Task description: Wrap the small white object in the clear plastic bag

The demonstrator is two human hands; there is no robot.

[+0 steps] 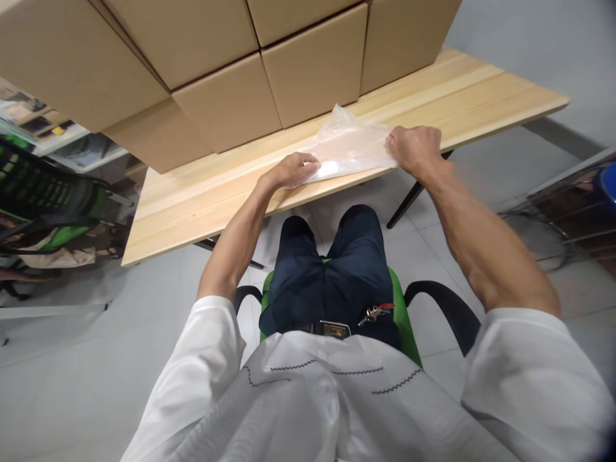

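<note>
A clear plastic bag lies flat near the front edge of a light wooden table. My left hand rests on the bag's left corner with its fingers curled down onto the plastic. Over on the bag's right edge, my right hand is closed, its knuckles up and fingers pinching the plastic. What is inside the bag, if anything, I cannot make out.
Several brown cardboard boxes are stacked along the back of the table, right behind the bag. I sit on a green chair with black armrests. A green and black chair stands at the left, a metal rack at the right.
</note>
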